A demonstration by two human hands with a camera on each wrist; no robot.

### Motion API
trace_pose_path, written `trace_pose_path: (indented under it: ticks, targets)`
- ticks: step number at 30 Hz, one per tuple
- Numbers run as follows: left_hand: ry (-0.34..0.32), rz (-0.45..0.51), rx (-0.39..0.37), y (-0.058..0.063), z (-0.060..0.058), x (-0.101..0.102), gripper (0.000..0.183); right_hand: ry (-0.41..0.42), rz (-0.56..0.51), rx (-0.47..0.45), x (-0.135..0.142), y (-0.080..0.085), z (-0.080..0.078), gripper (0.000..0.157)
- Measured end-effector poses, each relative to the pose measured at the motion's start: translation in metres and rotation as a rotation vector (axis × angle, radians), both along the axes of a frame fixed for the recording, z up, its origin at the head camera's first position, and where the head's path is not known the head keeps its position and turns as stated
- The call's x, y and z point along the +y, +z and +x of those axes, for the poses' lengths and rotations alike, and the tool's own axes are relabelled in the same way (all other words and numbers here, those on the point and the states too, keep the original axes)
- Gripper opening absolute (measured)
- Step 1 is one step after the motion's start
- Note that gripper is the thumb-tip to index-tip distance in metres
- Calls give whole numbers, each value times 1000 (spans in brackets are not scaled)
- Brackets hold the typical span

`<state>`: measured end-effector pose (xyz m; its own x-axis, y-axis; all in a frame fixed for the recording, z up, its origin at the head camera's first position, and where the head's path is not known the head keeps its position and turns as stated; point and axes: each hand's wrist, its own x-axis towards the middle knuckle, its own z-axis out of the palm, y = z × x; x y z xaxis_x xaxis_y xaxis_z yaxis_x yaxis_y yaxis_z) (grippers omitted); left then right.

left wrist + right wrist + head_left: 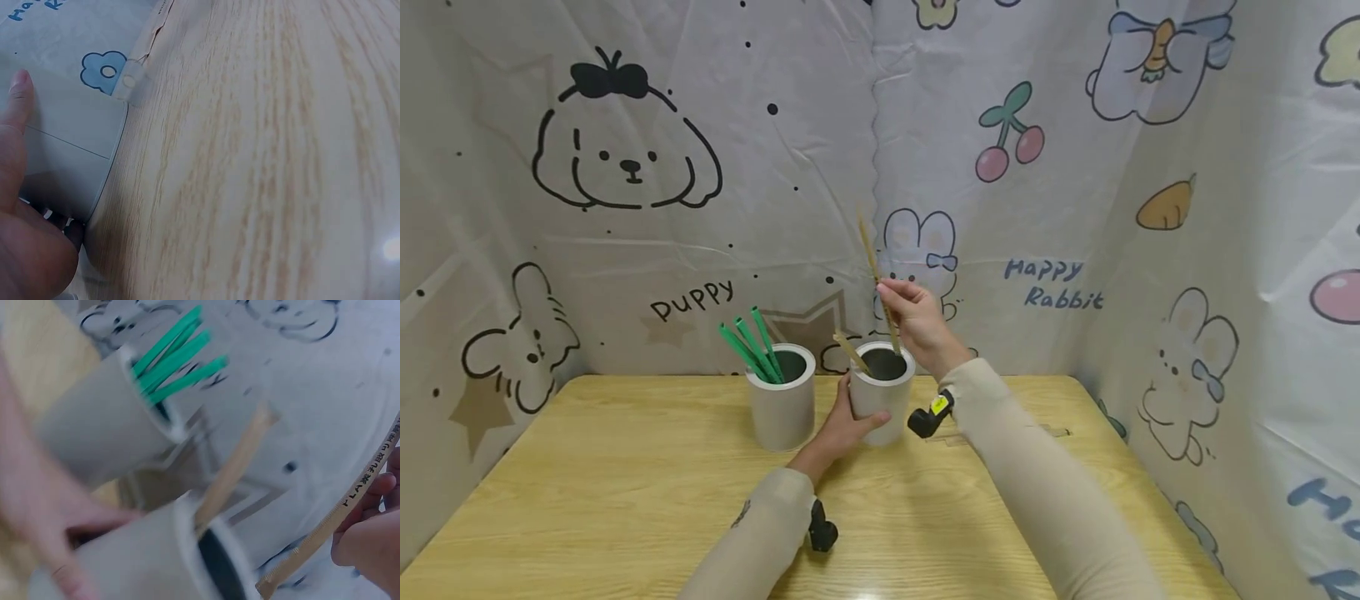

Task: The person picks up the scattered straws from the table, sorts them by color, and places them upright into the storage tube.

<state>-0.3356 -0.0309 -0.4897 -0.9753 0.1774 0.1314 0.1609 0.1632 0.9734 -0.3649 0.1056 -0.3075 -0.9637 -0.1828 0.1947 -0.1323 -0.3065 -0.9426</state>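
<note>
My left hand [841,427] grips the right-hand white cup [880,408] low on its side, thumb across the front. One paper-wrapped straw [853,354] leans out of this cup to the left. Above the rim, my right hand [925,323] pinches another long paper-wrapped straw [350,503] between thumb and fingers; printed lettering runs along its brown wrapper. It stands nearly upright, its lower end at the cup's mouth. In the left wrist view the thumb [19,103] presses the cup wall [69,140]. Dark interior shows in the cup; its bottom is hidden.
Close on the left stands a second white cup [782,417] with several green straws [752,350] leaning left. Thin wrapped straws [951,437] lie on the wooden table [587,483], partly under the right forearm. A printed cloth [805,208] hangs behind and at both sides.
</note>
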Motion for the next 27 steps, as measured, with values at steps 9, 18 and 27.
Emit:
trace_pose_path:
  ticks: [9,18,27]
  targets:
    - [-11,9,18,-1,0,3,95,-49,486,-57,39,-50,-4,40]
    - [17,6,4,-1,0,2,98,15,667,-14,126,-62,3,48]
    - [22,-9,-8,-2,-1,4,99,23,762,-85,197,-110,19,53]
